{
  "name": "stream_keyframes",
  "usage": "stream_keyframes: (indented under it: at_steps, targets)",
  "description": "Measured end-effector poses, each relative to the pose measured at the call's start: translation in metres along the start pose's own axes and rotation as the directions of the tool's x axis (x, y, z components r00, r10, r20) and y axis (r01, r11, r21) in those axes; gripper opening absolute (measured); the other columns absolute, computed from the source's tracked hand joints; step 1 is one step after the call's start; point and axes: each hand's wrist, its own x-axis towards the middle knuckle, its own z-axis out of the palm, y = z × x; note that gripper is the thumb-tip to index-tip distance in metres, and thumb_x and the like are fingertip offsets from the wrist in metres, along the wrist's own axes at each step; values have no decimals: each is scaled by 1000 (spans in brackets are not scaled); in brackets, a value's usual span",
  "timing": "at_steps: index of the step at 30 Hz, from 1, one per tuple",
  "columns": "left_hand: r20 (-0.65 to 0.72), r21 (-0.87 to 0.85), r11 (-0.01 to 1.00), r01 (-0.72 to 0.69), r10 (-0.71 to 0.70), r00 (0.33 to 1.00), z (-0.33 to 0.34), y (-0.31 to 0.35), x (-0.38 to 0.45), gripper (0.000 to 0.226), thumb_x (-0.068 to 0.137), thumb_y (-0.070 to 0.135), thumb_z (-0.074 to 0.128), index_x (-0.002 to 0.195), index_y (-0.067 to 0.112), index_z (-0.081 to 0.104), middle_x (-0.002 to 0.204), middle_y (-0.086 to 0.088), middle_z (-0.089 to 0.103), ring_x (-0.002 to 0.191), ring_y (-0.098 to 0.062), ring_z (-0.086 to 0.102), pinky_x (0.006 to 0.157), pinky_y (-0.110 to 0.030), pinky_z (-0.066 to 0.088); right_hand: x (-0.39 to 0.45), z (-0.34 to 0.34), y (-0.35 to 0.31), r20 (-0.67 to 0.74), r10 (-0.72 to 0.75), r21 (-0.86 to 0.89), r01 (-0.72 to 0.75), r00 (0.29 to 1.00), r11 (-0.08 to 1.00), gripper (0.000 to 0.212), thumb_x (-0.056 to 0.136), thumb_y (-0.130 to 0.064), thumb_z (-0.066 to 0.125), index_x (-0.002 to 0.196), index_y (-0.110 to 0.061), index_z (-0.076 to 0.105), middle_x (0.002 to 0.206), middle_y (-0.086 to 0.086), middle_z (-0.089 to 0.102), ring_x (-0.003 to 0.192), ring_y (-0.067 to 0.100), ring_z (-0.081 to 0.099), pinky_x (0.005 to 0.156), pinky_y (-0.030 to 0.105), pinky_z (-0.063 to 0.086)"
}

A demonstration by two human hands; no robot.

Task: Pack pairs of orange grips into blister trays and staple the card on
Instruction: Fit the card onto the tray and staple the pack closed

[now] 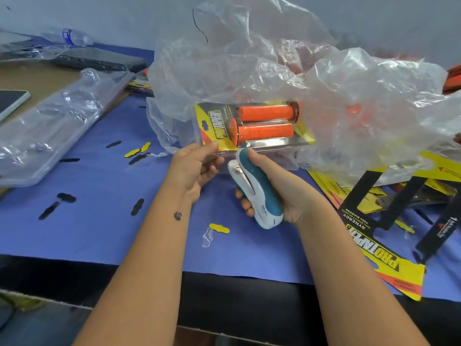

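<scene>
A clear blister tray [272, 144] with a yellow and black card [215, 126] holds two orange grips [265, 122] side by side. My left hand [193, 168] pinches the tray's near left edge and holds it above the blue table. My right hand [279, 188] grips a white and teal stapler [254, 189], whose nose sits at the tray's near edge, just right of my left thumb. Whether the stapler's jaws are closed on the edge cannot be made out.
A big crumpled clear plastic bag [311, 71] with more orange grips fills the back right. Loose yellow-black cards [384, 258] lie at right. A stack of empty blister trays [50, 126] lies at left. Punched card scraps [219, 228] dot the blue mat. A water bottle [72, 37] lies far left.
</scene>
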Motion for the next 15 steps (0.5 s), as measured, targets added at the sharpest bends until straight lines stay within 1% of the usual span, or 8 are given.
stream_keyframes:
  at_steps: [3,5,7,9,12,15]
  targets:
    - [32,-151,983,108,-104,994,2,1,-2,14,94,10,56,82,16,58,68,0,62,49,-3,59,37,-10,33,-1,4,0,-10,-19,-56,18,1000,998,66,70,-67,67,102,-9,66,78,13,65,58,25,60,52,31,50]
    - [67,-183,974,137,-126,990,3,0,-2,13,94,10,55,83,16,58,71,-1,61,49,-3,57,36,-9,32,-1,7,0,-24,-48,-56,46,999,997,61,74,-64,65,104,-10,65,79,12,66,58,25,60,53,31,50]
    - [70,-146,983,114,-104,992,3,0,-2,11,94,9,56,85,15,58,72,0,61,50,-2,56,37,-9,31,0,9,-1,-51,-86,-23,85,995,996,56,79,-60,64,105,-11,66,79,10,66,59,24,60,54,30,51]
    - [45,-88,995,55,-51,998,4,-1,-1,14,94,8,57,83,17,58,70,3,60,50,-1,53,38,-10,28,3,13,-2,-63,-109,7,110,992,994,51,84,-56,63,107,-10,65,79,10,66,59,24,60,54,30,51]
    - [10,17,999,-38,38,999,5,-1,-2,21,92,3,58,76,18,56,50,10,57,43,1,48,36,-12,28,9,19,-3,-90,-98,32,101,991,994,53,86,-55,61,106,-7,65,80,12,66,60,25,60,56,31,52]
    - [10,38,996,-81,81,997,5,-1,-4,19,90,3,60,75,15,56,42,11,52,36,0,46,38,-12,33,14,24,-5,-102,-97,67,104,990,992,56,79,-57,65,105,-6,68,80,12,69,64,24,66,58,31,55]
